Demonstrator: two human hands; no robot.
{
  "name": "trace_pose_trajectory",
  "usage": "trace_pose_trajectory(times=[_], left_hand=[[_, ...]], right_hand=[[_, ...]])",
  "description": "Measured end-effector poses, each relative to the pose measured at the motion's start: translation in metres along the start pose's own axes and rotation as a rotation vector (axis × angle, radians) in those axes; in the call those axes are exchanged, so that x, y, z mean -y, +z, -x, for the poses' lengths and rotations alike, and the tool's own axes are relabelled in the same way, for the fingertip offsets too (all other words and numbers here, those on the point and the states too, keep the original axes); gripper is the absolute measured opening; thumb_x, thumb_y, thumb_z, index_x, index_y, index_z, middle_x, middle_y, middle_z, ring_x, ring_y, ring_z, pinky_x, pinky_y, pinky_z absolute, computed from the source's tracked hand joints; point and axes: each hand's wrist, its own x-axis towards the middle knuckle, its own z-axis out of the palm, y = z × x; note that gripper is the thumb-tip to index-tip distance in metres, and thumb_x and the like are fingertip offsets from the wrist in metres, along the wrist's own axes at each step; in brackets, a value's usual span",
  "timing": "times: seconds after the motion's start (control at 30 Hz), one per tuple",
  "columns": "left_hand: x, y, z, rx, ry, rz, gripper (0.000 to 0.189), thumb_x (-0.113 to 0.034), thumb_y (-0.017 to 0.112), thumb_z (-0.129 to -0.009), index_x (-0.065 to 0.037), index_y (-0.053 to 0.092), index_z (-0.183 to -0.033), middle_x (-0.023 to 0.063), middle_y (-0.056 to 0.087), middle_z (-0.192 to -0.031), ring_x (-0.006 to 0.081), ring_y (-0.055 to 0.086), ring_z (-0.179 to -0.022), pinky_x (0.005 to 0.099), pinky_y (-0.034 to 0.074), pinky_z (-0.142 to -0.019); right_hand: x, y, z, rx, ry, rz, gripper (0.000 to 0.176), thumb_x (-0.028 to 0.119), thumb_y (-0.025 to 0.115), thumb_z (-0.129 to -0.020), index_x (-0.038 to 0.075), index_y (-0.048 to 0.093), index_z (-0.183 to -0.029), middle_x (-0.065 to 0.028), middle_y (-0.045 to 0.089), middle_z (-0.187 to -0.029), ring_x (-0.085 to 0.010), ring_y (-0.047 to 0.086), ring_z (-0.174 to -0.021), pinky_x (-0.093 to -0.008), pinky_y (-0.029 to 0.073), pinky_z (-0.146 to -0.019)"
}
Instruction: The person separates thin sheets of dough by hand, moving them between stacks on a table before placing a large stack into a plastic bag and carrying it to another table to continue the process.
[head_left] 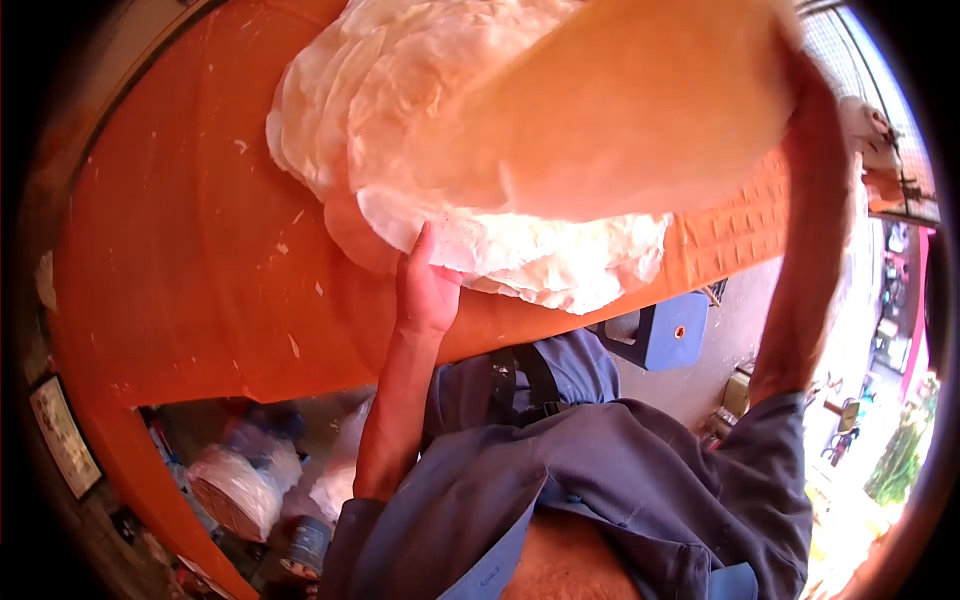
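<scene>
A wide pile of thin, pale, round flatbread sheets point(330, 110) lies on the orange table. My right hand point(788, 60), blurred by motion at the upper right, grips the edge of one large flatbread sheet point(620, 110). That sheet is raised and stretched slantwise above the pile, smeared by its movement. At the pile's near edge, my left hand point(428, 290) has its thumb up against the rim of a sheet. Its other fingers are partly hidden by the sheet's edge, and it appears to pinch the rim.
The orange table cover point(200, 260) carries small white flakes. A blue stool point(675, 332) stands beyond the table's near edge. Plastic-wrapped bundles point(245, 485) and a blue tub point(308, 545) sit beneath the table. Wire mesh point(850, 50) borders the bright right side.
</scene>
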Motion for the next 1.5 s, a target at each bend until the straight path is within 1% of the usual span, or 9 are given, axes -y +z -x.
trace_pose_trajectory(times=[0.07,0.2,0.3,0.47,0.63,0.8,1.07,1.37,1.5], left_hand=[[-0.003,0.007,0.002,0.014,0.02,0.097,0.041,-0.032,0.053,-0.098,-0.008,0.049,-0.132,0.0053,0.059,-0.121,0.0236,0.057,-0.112,0.0416,0.047,-0.097],[0.0,-0.005,-0.001,0.009,0.014,0.113,0.038,-0.036,0.053,-0.099,-0.008,0.053,-0.125,0.0042,0.06,-0.115,0.0184,0.059,-0.105,0.0365,0.051,-0.086],[0.0,0.006,-0.003,-0.032,0.072,0.023,0.032,-0.032,0.056,-0.098,-0.008,0.055,-0.12,0.0028,0.061,-0.111,0.0148,0.059,-0.102,0.0321,0.052,-0.08],[-0.001,0.004,-0.004,-0.053,0.043,-0.06,0.02,-0.025,0.062,-0.095,-0.008,0.06,-0.107,-0.0005,0.062,-0.097,0.0107,0.061,-0.087,0.0259,0.052,-0.072],[-0.004,0.019,-0.008,-0.032,0.117,-0.175,0.04,-0.021,0.065,-0.093,-0.008,0.051,-0.129,0.0027,0.059,-0.12,0.0153,0.058,-0.108,0.0301,0.051,-0.089],[-0.004,0.029,-0.007,-0.107,0.212,-0.302,0.023,-0.017,0.073,-0.087,-0.005,0.062,-0.104,-0.0007,0.061,-0.099,0.0073,0.056,-0.092,0.0224,0.048,-0.073],[-0.001,0.035,-0.01,-0.316,0.218,-0.23,0.032,-0.008,0.076,-0.082,-0.001,0.062,-0.11,0.0012,0.062,-0.101,0.0109,0.058,-0.088,0.025,0.049,-0.077],[-0.007,0.012,-0.004,-0.137,0.035,0.049,0.044,-0.013,0.06,-0.091,-0.008,0.049,-0.133,0.0035,0.057,-0.127,0.0164,0.053,-0.118,0.032,0.042,-0.1],[0.009,0.0,-0.01,-0.202,0.188,-0.087,0.033,-0.008,0.055,-0.092,-0.002,0.052,-0.125,0.0055,0.06,-0.116,0.0166,0.059,-0.104,0.0303,0.05,-0.086]], right_hand=[[-0.04,0.068,0.062,-0.28,0.257,-0.025,0.027,0.022,0.055,-0.096,0.004,0.064,-0.113,-0.0012,0.066,-0.097,-0.0078,0.06,-0.079,-0.0198,0.049,-0.065],[-0.144,0.063,0.126,-0.143,0.77,0.084,0.033,0.023,0.064,-0.09,-0.002,0.059,-0.111,-0.0083,0.064,-0.073,-0.018,0.064,-0.059,-0.0274,0.053,-0.053],[-0.149,0.072,0.14,-0.167,0.33,0.869,0.05,0.022,0.076,-0.081,0.0,0.055,-0.121,-0.0128,0.066,-0.086,-0.025,0.066,-0.069,-0.0343,0.053,-0.06],[-0.101,0.165,0.129,0.302,-0.241,0.598,0.05,0.021,0.082,-0.071,0.005,0.064,-0.115,-0.0169,0.066,-0.095,-0.0272,0.065,-0.087,-0.0387,0.052,-0.068],[-0.112,0.185,0.115,0.439,0.075,0.383,0.023,0.017,0.078,-0.076,0.004,0.073,-0.094,-0.012,0.07,-0.09,-0.0228,0.067,-0.08,-0.0343,0.053,-0.072],[-0.115,0.177,0.106,0.446,0.334,0.288,0.017,0.014,0.075,-0.08,0.001,0.072,-0.092,-0.0104,0.071,-0.083,-0.0191,0.067,-0.076,-0.0286,0.051,-0.066],[-0.15,0.215,0.128,0.304,-0.29,0.642,0.01,0.009,0.066,-0.082,0.005,0.056,-0.08,-0.0192,0.059,-0.064,-0.0389,0.061,-0.059,-0.0431,0.048,-0.052],[-0.123,0.232,0.119,0.323,-0.155,0.527,0.012,0.007,0.064,-0.085,0.002,0.053,-0.083,-0.0216,0.055,-0.063,-0.0413,0.057,-0.059,-0.0417,0.044,-0.049],[-0.113,0.24,0.109,0.314,-0.203,0.533,0.01,0.007,0.063,-0.084,0.002,0.055,-0.083,-0.0234,0.055,-0.063,-0.0419,0.058,-0.057,-0.0417,0.045,-0.048]])
